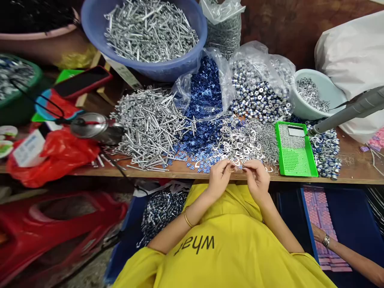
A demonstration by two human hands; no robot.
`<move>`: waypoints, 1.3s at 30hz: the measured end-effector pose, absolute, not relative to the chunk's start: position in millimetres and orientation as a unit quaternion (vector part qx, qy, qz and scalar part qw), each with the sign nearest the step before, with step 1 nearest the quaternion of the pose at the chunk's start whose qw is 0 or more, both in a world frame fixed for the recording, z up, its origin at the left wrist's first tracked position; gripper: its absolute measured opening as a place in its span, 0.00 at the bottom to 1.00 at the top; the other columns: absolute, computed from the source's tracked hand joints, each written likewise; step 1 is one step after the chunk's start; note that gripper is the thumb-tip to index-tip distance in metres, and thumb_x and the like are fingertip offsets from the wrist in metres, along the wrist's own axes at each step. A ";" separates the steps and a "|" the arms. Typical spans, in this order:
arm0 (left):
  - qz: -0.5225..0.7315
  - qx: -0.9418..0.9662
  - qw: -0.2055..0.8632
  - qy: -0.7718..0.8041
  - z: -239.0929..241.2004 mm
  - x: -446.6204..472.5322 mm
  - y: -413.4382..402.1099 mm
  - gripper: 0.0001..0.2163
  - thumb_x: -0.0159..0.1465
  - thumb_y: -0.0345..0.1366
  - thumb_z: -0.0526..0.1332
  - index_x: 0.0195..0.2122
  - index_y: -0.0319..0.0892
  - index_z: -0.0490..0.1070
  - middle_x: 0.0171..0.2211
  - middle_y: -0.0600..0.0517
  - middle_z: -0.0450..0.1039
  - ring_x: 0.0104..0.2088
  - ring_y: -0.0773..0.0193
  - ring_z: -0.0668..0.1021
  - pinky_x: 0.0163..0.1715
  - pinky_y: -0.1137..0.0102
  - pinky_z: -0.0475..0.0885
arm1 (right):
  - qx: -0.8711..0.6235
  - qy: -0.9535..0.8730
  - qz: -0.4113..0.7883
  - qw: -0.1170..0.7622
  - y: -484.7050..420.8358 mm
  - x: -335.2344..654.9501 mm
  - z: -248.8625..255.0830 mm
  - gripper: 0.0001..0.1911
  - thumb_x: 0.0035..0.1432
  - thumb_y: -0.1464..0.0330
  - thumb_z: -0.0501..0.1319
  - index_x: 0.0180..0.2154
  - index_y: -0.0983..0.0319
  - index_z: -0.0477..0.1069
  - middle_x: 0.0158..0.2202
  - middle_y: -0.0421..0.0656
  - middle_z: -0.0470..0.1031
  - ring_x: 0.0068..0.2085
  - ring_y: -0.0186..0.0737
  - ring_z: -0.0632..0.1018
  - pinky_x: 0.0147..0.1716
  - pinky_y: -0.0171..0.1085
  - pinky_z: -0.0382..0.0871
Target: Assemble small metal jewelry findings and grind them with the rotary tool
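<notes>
My left hand (220, 176) and my right hand (256, 178) meet at the front edge of the wooden table (180, 170), fingers pinched together over a small metal part too tiny to name. Just beyond my fingertips lies a heap of silver clips (240, 140). Left of that is a spill of small blue pieces (204, 140) and a big pile of silver pins (147, 124). A green perforated tray (295, 154) sits to the right of my right hand.
At the back stand a blue basin of pins (144, 32), a bag of blue-and-silver rollers (258, 96) and a pale bowl (318, 94). A red bag (57, 156) and a phone (81, 82) lie left. Another person's hand (319, 234) rests on a pink tray (322, 224) lower right.
</notes>
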State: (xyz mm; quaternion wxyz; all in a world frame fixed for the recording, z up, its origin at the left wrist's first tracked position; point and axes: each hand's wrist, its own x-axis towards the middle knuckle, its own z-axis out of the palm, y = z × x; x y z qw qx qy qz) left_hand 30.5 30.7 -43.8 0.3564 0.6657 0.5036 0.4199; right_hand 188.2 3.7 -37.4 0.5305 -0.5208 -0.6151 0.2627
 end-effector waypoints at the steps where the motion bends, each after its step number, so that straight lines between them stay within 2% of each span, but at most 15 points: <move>1: 0.393 0.679 0.354 0.509 -47.8 33.0 34.4 0.17 0.72 0.44 0.51 0.30 0.41 0.71 0.24 0.53 0.70 0.27 0.64 0.72 0.29 0.70 0.65 | -0.536 -0.596 0.270 0.534 5.8 193.5 -41.4 0.06 0.65 0.68 0.58 0.42 0.57 0.72 0.40 0.45 0.75 0.41 0.41 0.77 0.40 0.42 0.73; 3: 0.336 0.721 0.326 0.511 -57.3 38.1 42.8 0.15 0.71 0.42 0.53 0.32 0.42 0.72 0.27 0.52 0.73 0.30 0.62 0.74 0.32 0.69 0.66 | -0.571 -0.577 0.288 0.509 10.7 206.6 -49.1 0.06 0.65 0.67 0.57 0.42 0.58 0.71 0.41 0.45 0.75 0.40 0.40 0.77 0.39 0.41 0.74; 5: 0.297 0.761 0.282 0.503 -65.6 42.5 49.9 0.10 0.70 0.40 0.56 0.37 0.41 0.73 0.34 0.48 0.76 0.36 0.59 0.76 0.38 0.67 0.68 | -0.596 -0.590 0.298 0.456 14.7 220.0 -53.7 0.06 0.65 0.65 0.58 0.42 0.58 0.72 0.40 0.44 0.75 0.39 0.40 0.77 0.40 0.41 0.73; 8: 0.294 0.790 0.248 0.477 -68.0 45.7 52.3 0.10 0.71 0.37 0.53 0.43 0.41 0.72 0.40 0.44 0.77 0.41 0.56 0.76 0.42 0.64 0.69 | -0.603 -0.601 0.296 0.434 14.9 232.0 -49.9 0.07 0.65 0.65 0.58 0.41 0.58 0.73 0.39 0.44 0.76 0.41 0.41 0.77 0.42 0.41 0.72; 12: 0.305 0.806 0.246 0.443 -53.4 44.9 43.0 0.14 0.72 0.33 0.47 0.39 0.40 0.72 0.34 0.45 0.75 0.37 0.57 0.74 0.38 0.65 0.67 | -0.576 -0.605 0.283 0.471 10.5 226.2 -32.8 0.06 0.65 0.67 0.58 0.41 0.57 0.73 0.39 0.43 0.76 0.41 0.40 0.77 0.42 0.40 0.72; 19: 0.311 0.786 0.281 0.455 -41.6 35.7 36.1 0.13 0.71 0.32 0.48 0.36 0.42 0.71 0.32 0.47 0.73 0.34 0.58 0.72 0.35 0.66 0.66 | -0.549 -0.620 0.285 0.482 15.2 204.8 -25.9 0.05 0.65 0.68 0.57 0.40 0.57 0.72 0.37 0.43 0.76 0.40 0.40 0.77 0.41 0.41 0.72; 25: 0.315 0.775 0.297 0.461 -47.1 21.3 35.3 0.12 0.71 0.31 0.48 0.35 0.42 0.70 0.33 0.46 0.73 0.36 0.57 0.73 0.36 0.65 0.67 | -0.482 -0.732 0.236 0.420 22.0 190.2 -23.1 0.09 0.66 0.73 0.54 0.43 0.56 0.71 0.38 0.45 0.76 0.42 0.42 0.76 0.43 0.44 0.72; 28: 0.335 0.734 0.363 0.467 -47.7 10.0 34.0 0.10 0.71 0.33 0.49 0.43 0.42 0.70 0.38 0.46 0.75 0.39 0.57 0.76 0.39 0.64 0.70 | -0.437 -0.784 0.261 0.354 36.7 188.1 -16.5 0.09 0.66 0.70 0.56 0.47 0.55 0.70 0.44 0.46 0.75 0.47 0.45 0.76 0.48 0.47 0.72; 30: 0.360 0.689 0.412 0.475 -46.0 2.0 33.6 0.11 0.71 0.35 0.51 0.51 0.42 0.66 0.41 0.46 0.75 0.39 0.59 0.77 0.39 0.65 0.71 | -0.426 -0.799 0.280 0.320 60.5 191.7 -12.8 0.15 0.64 0.66 0.60 0.53 0.55 0.67 0.50 0.47 0.73 0.50 0.46 0.75 0.50 0.48 0.71; 32: 0.380 0.656 0.424 0.495 -43.8 -4.5 34.1 0.12 0.72 0.37 0.51 0.52 0.42 0.66 0.39 0.47 0.76 0.36 0.60 0.77 0.38 0.66 0.71 | -0.461 -0.790 0.255 0.314 97.2 197.6 -13.3 0.20 0.63 0.65 0.61 0.56 0.55 0.65 0.54 0.48 0.70 0.50 0.46 0.74 0.49 0.48 0.72; 34: 0.389 0.653 0.410 0.505 -42.7 -8.4 35.1 0.12 0.72 0.36 0.49 0.45 0.42 0.71 0.36 0.48 0.76 0.36 0.60 0.76 0.39 0.66 0.69 | -0.521 -0.777 0.161 0.315 142.0 203.3 -19.8 0.13 0.65 0.68 0.57 0.51 0.55 0.69 0.52 0.48 0.71 0.50 0.47 0.73 0.51 0.50 0.69; 36: 0.396 0.665 0.397 0.494 -43.8 -10.6 35.8 0.13 0.72 0.36 0.49 0.39 0.42 0.74 0.35 0.49 0.75 0.38 0.60 0.76 0.40 0.66 0.69 | -0.551 -0.789 0.094 0.255 185.0 206.8 -30.3 0.11 0.63 0.74 0.56 0.43 0.58 0.74 0.48 0.50 0.72 0.51 0.52 0.71 0.51 0.53 0.67; 39: 0.416 0.668 0.380 0.486 -49.1 -15.3 35.0 0.12 0.71 0.36 0.52 0.39 0.43 0.76 0.34 0.49 0.74 0.37 0.61 0.75 0.39 0.68 0.68 | -0.555 -0.804 0.087 0.192 225.3 206.7 -43.3 0.09 0.58 0.78 0.60 0.37 0.60 0.75 0.45 0.51 0.72 0.50 0.55 0.70 0.50 0.55 0.66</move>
